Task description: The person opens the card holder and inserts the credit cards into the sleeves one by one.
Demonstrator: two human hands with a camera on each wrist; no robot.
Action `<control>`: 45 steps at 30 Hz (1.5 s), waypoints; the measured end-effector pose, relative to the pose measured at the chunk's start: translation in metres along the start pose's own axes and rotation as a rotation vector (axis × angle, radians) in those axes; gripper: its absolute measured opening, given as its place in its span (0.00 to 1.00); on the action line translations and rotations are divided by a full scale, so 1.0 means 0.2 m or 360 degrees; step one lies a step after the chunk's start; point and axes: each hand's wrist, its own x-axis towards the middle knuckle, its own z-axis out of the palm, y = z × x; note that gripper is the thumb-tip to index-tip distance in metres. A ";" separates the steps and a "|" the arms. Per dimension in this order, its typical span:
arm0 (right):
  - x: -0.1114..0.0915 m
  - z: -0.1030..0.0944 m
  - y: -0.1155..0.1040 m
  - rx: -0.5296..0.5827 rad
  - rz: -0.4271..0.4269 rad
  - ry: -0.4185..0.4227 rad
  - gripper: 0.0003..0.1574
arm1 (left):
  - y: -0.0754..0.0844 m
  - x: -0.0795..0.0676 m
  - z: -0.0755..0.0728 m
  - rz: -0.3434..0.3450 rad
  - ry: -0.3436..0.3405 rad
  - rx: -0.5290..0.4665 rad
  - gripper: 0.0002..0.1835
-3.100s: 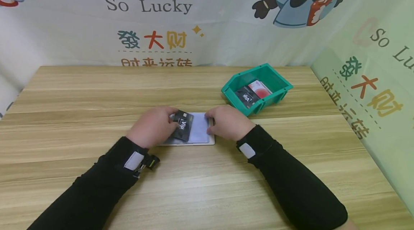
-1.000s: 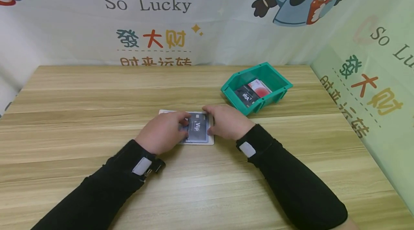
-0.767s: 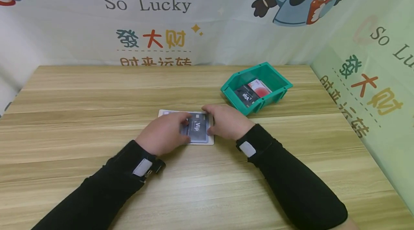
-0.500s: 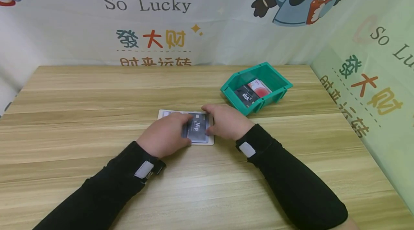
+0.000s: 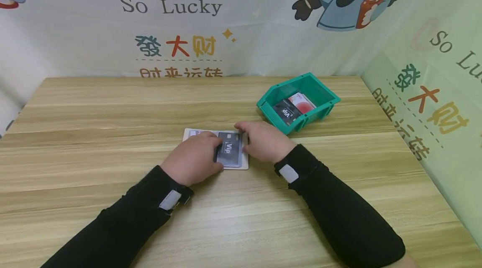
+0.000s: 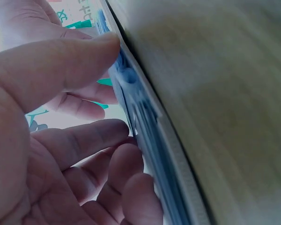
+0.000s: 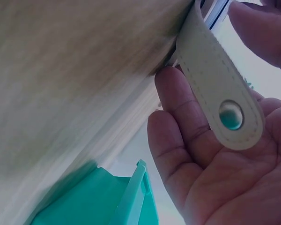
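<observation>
A card holder with a pale cover and clear sleeves lies opened flat on the table. On its right side is a dark grey "Vip" card, seen under the sheen of a sleeve. My left hand covers much of the left side; its thumb touches the near edge of the sleeves and its relaxed fingers rest at the card's left edge. My right hand holds the right edge between thumb and fingers. In the right wrist view, the cream strap with a metal snap hangs over that palm.
A green bin stands beyond my right hand, with another dark "Vip" card and a red-and-white card inside. The wood-grain table meets a printed cloth backdrop behind and at the right.
Earlier the left hand held the dark card tilted over the sleeve. The card now lies straight at the holder's right side, and the left hand has shifted right and nearer. The right hand has stayed put.
</observation>
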 end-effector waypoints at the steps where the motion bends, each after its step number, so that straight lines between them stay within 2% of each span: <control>1: 0.00 0.00 0.00 0.0007 0.0001 0.0004 0.35 | 0.00 0.00 0.00 0.0002 0.0002 0.0009 0.32; 21: 0.00 0.01 0.00 0.0034 0.0011 0.0003 0.42 | -0.01 0.01 0.01 0.0006 0.0059 -0.0054 0.26; 33: -0.01 0.02 -0.01 0.0024 -0.0034 0.0011 0.45 | -0.01 0.00 0.01 0.0007 0.0048 -0.0063 0.31; 45: -0.01 0.03 -0.02 -0.0092 -0.0076 0.0005 0.47 | 0.00 0.00 0.00 0.0013 0.0048 -0.0067 0.32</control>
